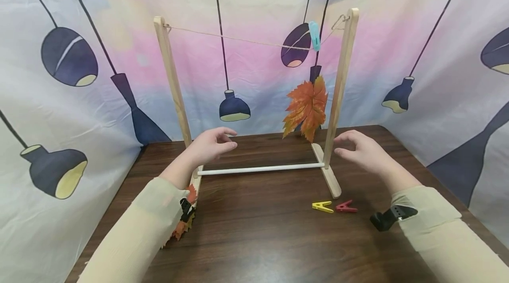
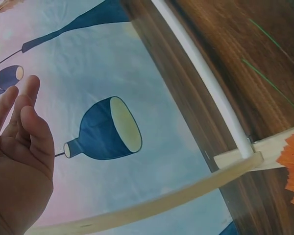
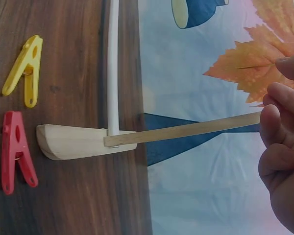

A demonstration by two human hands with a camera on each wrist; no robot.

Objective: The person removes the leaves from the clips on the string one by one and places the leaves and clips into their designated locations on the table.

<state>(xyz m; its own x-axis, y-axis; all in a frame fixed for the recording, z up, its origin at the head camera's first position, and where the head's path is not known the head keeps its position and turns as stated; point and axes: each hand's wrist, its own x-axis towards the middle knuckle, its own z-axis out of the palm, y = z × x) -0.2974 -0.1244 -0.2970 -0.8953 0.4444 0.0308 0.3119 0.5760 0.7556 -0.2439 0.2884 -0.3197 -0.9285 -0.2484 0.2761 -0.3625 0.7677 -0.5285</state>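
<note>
A wooden frame with a white crossbar (image 1: 258, 169) stands on the table, and a thin string (image 1: 238, 40) runs between its posts. A light blue clothespin (image 1: 314, 36) sits on the string near the right post. Below it hangs an orange maple leaf (image 1: 307, 108); how the two join is not clear. My left hand (image 1: 208, 146) hovers by the left post, fingers loosely bent and holding nothing. Beside the right post (image 1: 341, 84) my right hand (image 1: 363, 152) is likewise raised, relaxed and without an object. Yellow (image 1: 323, 206) and red (image 1: 347, 206) clothespins lie in front of the frame's right foot.
More autumn leaves (image 1: 180, 230) lie by the frame's left foot, partly hidden under my left forearm. A cloth backdrop (image 1: 262, 0) printed with lamps surrounds the dark wooden table (image 1: 254, 239). The right foot (image 1: 332, 182) of the frame juts toward me.
</note>
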